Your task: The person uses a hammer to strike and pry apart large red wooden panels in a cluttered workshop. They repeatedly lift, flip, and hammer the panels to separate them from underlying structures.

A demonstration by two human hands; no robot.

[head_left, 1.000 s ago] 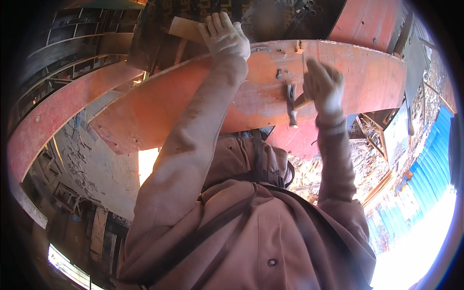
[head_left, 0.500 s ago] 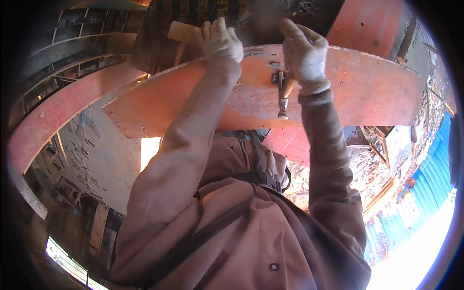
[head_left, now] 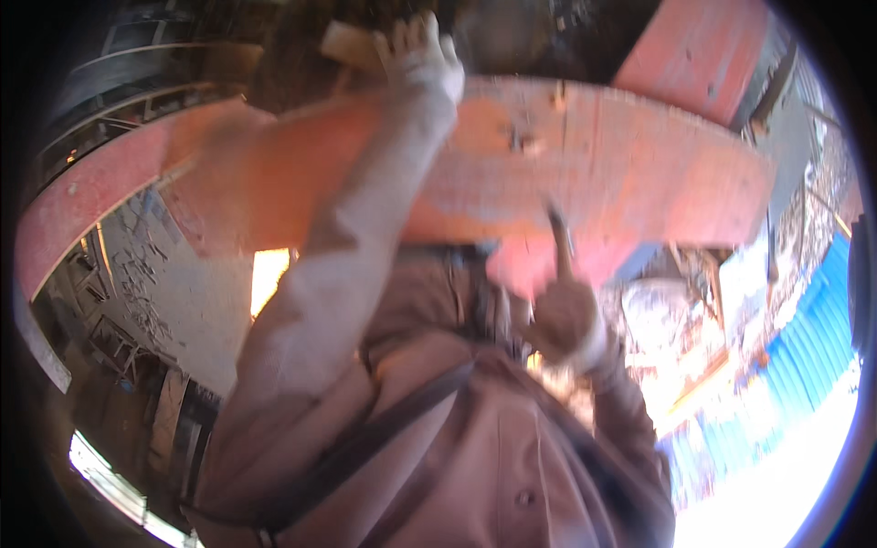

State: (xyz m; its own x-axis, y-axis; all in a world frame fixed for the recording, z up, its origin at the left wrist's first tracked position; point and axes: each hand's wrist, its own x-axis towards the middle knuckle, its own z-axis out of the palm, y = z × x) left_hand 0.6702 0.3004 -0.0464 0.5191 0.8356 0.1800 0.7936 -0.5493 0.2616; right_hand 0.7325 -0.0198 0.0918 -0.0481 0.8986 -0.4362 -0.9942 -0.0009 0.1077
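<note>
Red board (head_left: pixel 585 173), left hand (head_left: pixel 416 59) gripping wood block (head_left: pixel 352 44), right hand (head_left: pixel 566 320) clutching hammer (head_left: pixel 559 242)

The board (head_left: pixel 603 164) is faded red-orange with pale worn streaks and small dark marks. Both gloves, the left (head_left: pixel 418 57) and the right (head_left: pixel 568 321), are dirty whitish-grey. The shirt (head_left: pixel 475 457) is dusty pinkish-brown, crossed by a dark strap (head_left: pixel 365 438). The corrugated sheeting (head_left: pixel 804 365) is bright blue.
</note>
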